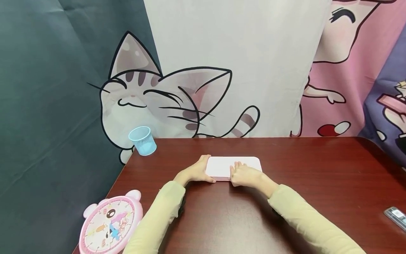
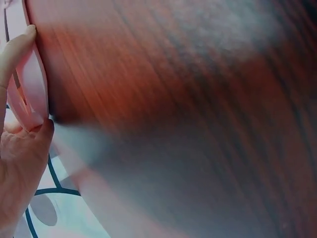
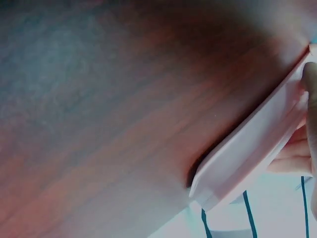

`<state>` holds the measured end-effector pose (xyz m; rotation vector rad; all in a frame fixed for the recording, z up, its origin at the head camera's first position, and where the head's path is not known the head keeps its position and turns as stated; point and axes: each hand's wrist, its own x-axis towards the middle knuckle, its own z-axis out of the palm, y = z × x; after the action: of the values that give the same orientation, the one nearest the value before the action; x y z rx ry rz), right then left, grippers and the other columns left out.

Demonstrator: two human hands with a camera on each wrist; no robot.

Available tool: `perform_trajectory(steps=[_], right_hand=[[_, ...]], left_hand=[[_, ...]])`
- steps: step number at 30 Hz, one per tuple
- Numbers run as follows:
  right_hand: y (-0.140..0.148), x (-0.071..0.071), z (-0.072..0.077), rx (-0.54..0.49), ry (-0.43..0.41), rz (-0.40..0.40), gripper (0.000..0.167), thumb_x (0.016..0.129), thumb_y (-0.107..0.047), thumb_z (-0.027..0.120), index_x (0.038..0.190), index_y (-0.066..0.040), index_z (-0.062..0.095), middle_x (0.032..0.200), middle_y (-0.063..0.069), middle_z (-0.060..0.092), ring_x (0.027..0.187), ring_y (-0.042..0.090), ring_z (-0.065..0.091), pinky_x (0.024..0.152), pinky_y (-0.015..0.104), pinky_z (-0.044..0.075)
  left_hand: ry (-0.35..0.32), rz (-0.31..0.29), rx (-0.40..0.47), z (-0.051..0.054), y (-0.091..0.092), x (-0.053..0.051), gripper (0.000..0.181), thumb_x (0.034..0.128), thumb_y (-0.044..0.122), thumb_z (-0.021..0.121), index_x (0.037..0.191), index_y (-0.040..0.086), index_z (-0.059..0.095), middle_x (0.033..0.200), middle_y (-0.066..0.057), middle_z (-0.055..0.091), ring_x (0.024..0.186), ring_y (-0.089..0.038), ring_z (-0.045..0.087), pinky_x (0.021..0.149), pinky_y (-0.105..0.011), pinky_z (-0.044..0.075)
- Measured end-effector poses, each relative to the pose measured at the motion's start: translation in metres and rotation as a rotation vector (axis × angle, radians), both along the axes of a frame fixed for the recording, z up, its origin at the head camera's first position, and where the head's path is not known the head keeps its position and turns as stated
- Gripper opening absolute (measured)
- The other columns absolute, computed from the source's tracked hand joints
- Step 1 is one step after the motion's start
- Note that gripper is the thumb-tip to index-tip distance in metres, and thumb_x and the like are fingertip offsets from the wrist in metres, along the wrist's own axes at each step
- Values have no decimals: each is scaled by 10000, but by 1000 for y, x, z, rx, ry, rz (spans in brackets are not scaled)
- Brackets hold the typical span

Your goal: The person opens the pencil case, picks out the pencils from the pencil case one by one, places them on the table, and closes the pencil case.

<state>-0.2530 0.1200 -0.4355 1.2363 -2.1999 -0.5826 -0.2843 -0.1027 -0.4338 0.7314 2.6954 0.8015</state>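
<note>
A flat, rounded rectangular box [image 1: 220, 164] with a white top and pink sides lies on the brown table. My left hand [image 1: 197, 171] grips its left end, thumb at the near corner and fingers toward the far one. On the box's near side, right of the middle, my right hand [image 1: 246, 175] has curled fingers over the top. The right wrist view has the thumb against the pink side wall [image 3: 247, 148] and fingers on the top. In the left wrist view a narrow gap runs along the box's side [image 2: 34, 82]. What is inside cannot be seen.
A light blue plastic cup [image 1: 144, 141] stands at the table's far left corner. Near the left edge is a pink animal-shaped clock [image 1: 111, 224]. A small grey device [image 1: 395, 217] lies at the right. Behind the table [image 1: 317, 169] hangs a cartoon-printed cloth [image 1: 253, 46].
</note>
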Motion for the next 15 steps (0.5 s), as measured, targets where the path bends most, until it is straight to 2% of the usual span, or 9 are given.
perform_trajectory(steps=[2,4,6,7,9,11,13,15], right_hand=[[1,-3,-1,-62,54,43,197,735,-104,511,784,53,620,604,116,547,514,200,505,444,318,470],[3,-5,0,-126,26,64,179,755,-178,559,750,-1,589,594,75,516,498,184,479,429,307,443],[9,-6,5,-187,-127,41,290,786,-297,612,827,-11,601,702,104,592,607,223,569,549,341,498],[14,-7,8,-222,-234,16,384,779,-368,642,897,-4,607,800,121,626,712,252,607,651,370,514],[28,-8,15,-294,-484,-66,590,743,-433,693,1140,-15,570,1085,161,620,997,301,594,858,474,467],[45,-10,21,-399,-692,-156,744,714,-418,734,1295,-32,476,1268,180,535,1158,332,512,950,548,385],[61,-12,26,-516,-803,-184,767,700,-358,763,1311,-11,453,1283,195,524,1149,322,516,939,524,399],[74,-16,30,-649,-836,-157,661,701,-280,777,1243,-3,520,1193,169,600,1042,267,588,862,429,470]], left_hand=[[-10,2,-7,1,0,-1,1012,664,277,803,1397,-58,191,1402,-217,268,1266,-283,363,1066,-387,318],[-31,12,-9,0,-1,-2,1021,667,278,803,1408,-46,181,1417,-208,255,1279,-278,349,1071,-387,310],[-52,19,0,0,-3,-2,1033,664,282,807,1416,-38,175,1430,-201,246,1294,-275,333,1076,-395,302],[-64,21,8,0,-4,-2,1042,663,284,809,1422,-31,168,1438,-195,240,1304,-273,321,1080,-400,294],[-86,23,23,-1,-6,-2,1075,665,301,809,1439,-15,132,1468,-185,211,1341,-270,275,1095,-413,268],[-109,28,42,-1,-9,-2,1120,671,320,804,1460,21,68,1502,-164,161,1378,-259,213,1111,-422,239],[-122,37,64,0,-12,-1,1159,682,340,794,1471,60,-8,1528,-143,99,1405,-255,150,1121,-433,213],[-115,44,107,3,-14,-1,1190,692,336,788,1468,93,-81,1540,-138,42,1415,-259,114,1127,-443,189]])
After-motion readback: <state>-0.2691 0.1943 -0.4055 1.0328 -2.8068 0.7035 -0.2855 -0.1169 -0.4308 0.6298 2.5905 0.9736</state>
